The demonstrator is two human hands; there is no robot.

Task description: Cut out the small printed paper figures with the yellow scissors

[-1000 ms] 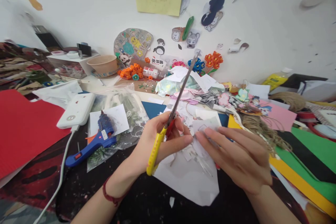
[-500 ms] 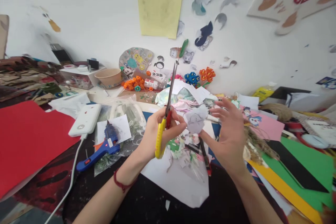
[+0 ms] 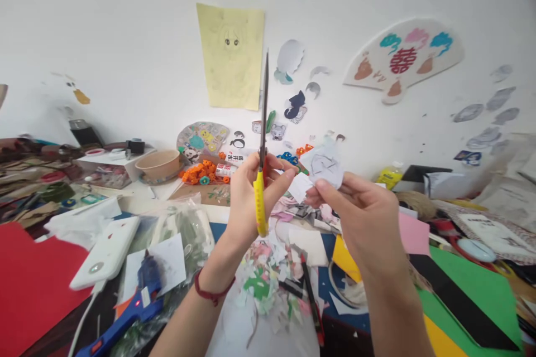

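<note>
The left hand (image 3: 245, 201) had its grip closed around the scissors (image 3: 260, 201), the yellow handle against the palm and the blades pointing up, in front of the wall (image 3: 159, 44). The right hand (image 3: 364, 212) held the drawn paper (image 3: 325, 167) in a narrow grip between thumb and fingers; this pale piece with dark pencil lines was raised above the desk (image 3: 337, 334), to the right of the scissors.

At the back left of the desk stood a tan bowl (image 3: 158, 164); its contents could not be made out. Just beside it, a white-topped box (image 3: 111, 170) showed small pinkish and reddish things through its side, with a black object (image 3: 134, 146) on top. A clear plastic bag (image 3: 178, 220) held greenish and whitish material, and a white sheet (image 3: 170, 259) and a blue glue gun (image 3: 146, 290) overlapped it. A clear bottle (image 3: 225, 169) with a red and white label lay by the orange flowers (image 3: 199, 172). Farther right, a bottle of yellow liquid (image 3: 389, 177) leaned near the wall. Below the hands, coloured paper scraps (image 3: 259, 284) lay heaped on a large white sheet.
</note>
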